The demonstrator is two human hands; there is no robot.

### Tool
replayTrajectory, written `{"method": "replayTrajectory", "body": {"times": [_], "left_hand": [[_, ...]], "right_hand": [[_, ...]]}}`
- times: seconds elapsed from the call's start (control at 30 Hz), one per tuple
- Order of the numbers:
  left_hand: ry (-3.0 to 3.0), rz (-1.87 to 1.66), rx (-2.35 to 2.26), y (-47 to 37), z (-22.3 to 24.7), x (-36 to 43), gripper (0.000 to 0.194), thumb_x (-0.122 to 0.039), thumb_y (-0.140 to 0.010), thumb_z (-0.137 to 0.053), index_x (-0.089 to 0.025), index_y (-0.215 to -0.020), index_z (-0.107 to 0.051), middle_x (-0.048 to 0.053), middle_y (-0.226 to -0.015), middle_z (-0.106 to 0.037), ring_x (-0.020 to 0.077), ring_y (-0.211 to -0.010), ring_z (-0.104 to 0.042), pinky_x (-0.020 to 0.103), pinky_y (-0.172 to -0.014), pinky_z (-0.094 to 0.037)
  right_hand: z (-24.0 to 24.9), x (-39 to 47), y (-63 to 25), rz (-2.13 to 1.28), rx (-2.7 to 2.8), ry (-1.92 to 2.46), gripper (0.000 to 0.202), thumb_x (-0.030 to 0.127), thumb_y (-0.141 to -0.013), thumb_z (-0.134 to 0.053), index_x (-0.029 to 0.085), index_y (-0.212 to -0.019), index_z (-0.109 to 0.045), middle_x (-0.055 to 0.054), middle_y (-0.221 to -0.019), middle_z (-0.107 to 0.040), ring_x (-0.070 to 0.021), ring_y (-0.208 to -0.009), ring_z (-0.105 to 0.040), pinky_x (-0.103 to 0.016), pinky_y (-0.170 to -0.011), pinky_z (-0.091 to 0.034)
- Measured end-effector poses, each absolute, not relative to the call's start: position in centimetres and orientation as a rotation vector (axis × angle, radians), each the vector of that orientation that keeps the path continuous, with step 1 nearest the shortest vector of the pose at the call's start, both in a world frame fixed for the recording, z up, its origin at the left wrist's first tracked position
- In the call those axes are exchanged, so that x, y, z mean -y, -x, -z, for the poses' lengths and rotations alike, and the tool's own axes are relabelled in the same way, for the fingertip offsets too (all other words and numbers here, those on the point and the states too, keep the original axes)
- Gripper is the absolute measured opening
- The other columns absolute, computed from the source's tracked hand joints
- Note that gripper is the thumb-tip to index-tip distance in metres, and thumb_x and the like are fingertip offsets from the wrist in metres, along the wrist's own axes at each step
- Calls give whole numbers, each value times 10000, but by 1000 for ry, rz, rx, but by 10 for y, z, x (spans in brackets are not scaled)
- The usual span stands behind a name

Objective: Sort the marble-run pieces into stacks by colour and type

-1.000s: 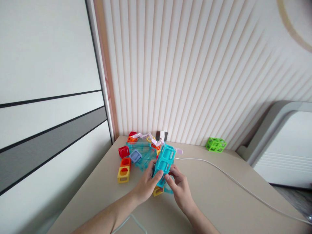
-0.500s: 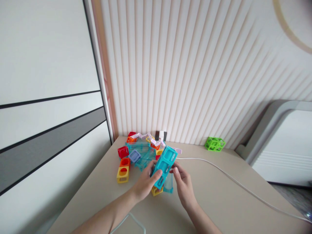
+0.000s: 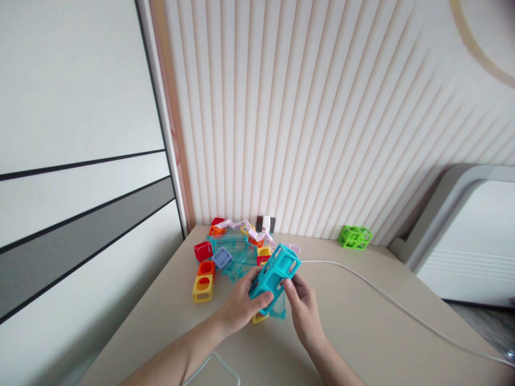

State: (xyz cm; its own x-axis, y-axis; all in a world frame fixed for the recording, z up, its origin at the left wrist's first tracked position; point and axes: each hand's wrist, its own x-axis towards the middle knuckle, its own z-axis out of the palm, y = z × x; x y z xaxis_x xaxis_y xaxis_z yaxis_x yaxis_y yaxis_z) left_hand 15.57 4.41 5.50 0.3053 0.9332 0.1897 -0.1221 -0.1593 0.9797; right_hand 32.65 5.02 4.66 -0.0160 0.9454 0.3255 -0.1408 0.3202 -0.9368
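The long block (image 3: 272, 280) is turquoise, the lone block (image 3: 354, 237) lime green, the chain (image 3: 255, 235) lilac. Small blocks (image 3: 204, 251) show red, orange, yellow and periwinkle. The table (image 3: 362, 316) is beige; the wall (image 3: 277, 118), off-white with pinkish stripes.

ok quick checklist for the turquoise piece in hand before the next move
1. Left hand on the turquoise piece: ok, gripping its lower part.
2. Right hand grip: cannot tell, thumb at the edge but fingertips hidden.
3. Area below the piece free: not ok, a yellow block and clear blue panel show there.
4. White cable clear of the piece: cannot tell, it runs out of sight behind.
5. Green blocks out of the way: ok, off by the wall.
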Motion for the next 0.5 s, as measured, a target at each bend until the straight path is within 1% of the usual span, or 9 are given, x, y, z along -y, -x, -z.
{"method": "replayTrajectory", "body": {"times": [0.13, 0.27, 0.37, 0.5], "left_hand": [[-1385, -1133, -824, -155, -54, -44, 506, -533, -813, -752, -186, -1159, -626, 90, -1047, -710, 255, -962, -643, 351, -827, -495], [-1376, -1125, -819, -155, -54, -44, 490, -507, -819, -754, -187, -1171, -632, 88, -1060, -713, 256, -983, -637, 359, -860, -497], [-1363, -1104, -808, -156, -55, -42, 497, -515, -822, -746, -188, -1180, -635, 87, -1061, -712, 256, -978, -639, 351, -844, -508], [-1371, -1087, -822, -156, -56, -42, 525, -541, -806, -749, -189, -1183, -651, 82, -1003, -700, 259, -953, -637, 337, -782, -524]], "right_hand": [[-48, -50, -326, -1029, 1268, 837, 395, 546, -874, -689, 208, -1065, -763, -89, -1037, -784, -286, -909, -725, -382, -844, -589], [-47, -50, -325, -1030, 1250, 831, 411, 561, -866, -694, 203, -1055, -765, -90, -1005, -789, -281, -889, -728, -377, -831, -595], [-46, -50, -326, -1038, 1235, 840, 411, 564, -858, -701, 200, -1037, -765, -91, -986, -789, -278, -864, -726, -369, -801, -600], [-47, -49, -325, -1040, 1241, 853, 405, 572, -853, -698, 207, -1017, -759, -87, -984, -788, -277, -858, -724, -361, -784, -595]]}}
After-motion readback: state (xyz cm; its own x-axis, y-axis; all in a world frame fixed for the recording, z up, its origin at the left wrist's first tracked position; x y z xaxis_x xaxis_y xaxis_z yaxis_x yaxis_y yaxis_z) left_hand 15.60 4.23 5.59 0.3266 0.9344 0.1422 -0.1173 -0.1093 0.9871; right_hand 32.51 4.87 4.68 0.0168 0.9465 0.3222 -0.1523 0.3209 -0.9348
